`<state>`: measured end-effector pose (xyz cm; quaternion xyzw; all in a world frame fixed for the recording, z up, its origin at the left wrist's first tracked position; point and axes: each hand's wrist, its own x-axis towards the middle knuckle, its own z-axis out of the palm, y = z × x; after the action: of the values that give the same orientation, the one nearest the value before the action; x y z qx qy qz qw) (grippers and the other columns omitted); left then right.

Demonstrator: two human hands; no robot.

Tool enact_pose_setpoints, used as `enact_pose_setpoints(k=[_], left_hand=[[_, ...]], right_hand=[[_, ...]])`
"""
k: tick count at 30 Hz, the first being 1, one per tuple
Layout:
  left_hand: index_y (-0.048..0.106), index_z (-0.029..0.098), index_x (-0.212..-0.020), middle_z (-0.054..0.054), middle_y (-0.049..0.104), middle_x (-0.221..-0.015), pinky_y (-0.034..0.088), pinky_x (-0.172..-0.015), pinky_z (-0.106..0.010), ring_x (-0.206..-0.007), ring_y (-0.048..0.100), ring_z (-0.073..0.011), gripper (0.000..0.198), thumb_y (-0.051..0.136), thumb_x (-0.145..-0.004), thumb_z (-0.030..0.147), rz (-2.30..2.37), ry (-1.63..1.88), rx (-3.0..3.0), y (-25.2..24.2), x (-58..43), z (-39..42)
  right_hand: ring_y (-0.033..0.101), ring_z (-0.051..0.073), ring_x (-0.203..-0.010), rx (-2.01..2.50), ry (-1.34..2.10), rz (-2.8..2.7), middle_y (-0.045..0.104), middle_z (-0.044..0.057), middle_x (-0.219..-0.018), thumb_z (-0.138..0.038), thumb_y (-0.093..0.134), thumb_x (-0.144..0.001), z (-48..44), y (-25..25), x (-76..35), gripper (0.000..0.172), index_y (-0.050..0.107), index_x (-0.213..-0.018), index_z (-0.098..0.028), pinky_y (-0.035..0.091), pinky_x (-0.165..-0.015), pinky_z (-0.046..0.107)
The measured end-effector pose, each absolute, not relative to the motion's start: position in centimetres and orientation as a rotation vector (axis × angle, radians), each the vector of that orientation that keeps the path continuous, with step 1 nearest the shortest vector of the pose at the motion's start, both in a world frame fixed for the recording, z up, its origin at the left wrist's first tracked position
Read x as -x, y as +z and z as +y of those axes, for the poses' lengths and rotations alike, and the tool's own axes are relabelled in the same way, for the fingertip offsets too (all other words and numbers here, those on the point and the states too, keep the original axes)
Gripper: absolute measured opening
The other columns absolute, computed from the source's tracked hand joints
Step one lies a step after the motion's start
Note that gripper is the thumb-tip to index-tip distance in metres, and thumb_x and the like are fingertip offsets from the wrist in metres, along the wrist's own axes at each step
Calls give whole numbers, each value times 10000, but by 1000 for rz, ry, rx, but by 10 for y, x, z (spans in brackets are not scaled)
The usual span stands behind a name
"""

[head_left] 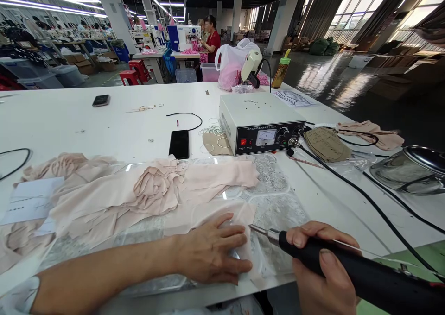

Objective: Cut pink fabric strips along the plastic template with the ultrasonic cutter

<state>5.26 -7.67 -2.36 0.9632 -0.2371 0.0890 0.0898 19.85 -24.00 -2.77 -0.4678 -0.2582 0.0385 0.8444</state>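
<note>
My left hand (212,252) lies flat with fingers stretched out, pressing a pale pink fabric piece (208,213) onto a clear sheet over a lace-patterned pad (278,199). My right hand (323,268) is wrapped round a black handheld tool (354,271) whose metal tip (259,230) points left, close to my left fingertips at the fabric's edge. A black cable (347,180) runs from the tool toward a white control box (260,120) with a dial and meter. More pink fabric is heaped in a rosette (156,185) behind my left hand.
A black phone (179,143) lies by the box, another phone (100,100) farther left. Small rings (213,130), a tan pattern piece (327,143), a metal bowl (410,169), a bottle (281,72) and a plastic bag (231,62) sit around. A person in red (212,39) works at a sewing machine behind.
</note>
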Motion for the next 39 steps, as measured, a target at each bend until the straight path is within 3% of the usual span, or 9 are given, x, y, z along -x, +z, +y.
enact_pose_setpoints(k=[20, 39], left_hand=[[620, 255, -1164, -89, 592, -1187, 241, -1111, -496, -1207, 487, -264, 298, 490, -989, 458, -694, 150, -2883, -18, -54, -77], [628, 246, -1145, -82, 610, -1182, 302, -1078, -477, -1186, 510, -267, 307, 531, -965, 474, -700, 293, -2850, -25, -51, -76]], right_hand=[[500, 117, -556, 1012, 160, -578, 531, 0, -740, -270, 601, -814, -261, -17, -182, 85, 560, -848, -203, 513, -484, 295], [499, 128, -593, 1021, 101, -571, 525, -5, -746, -243, 579, -798, -256, -21, -181, 83, 530, -857, -210, 514, -537, 304]])
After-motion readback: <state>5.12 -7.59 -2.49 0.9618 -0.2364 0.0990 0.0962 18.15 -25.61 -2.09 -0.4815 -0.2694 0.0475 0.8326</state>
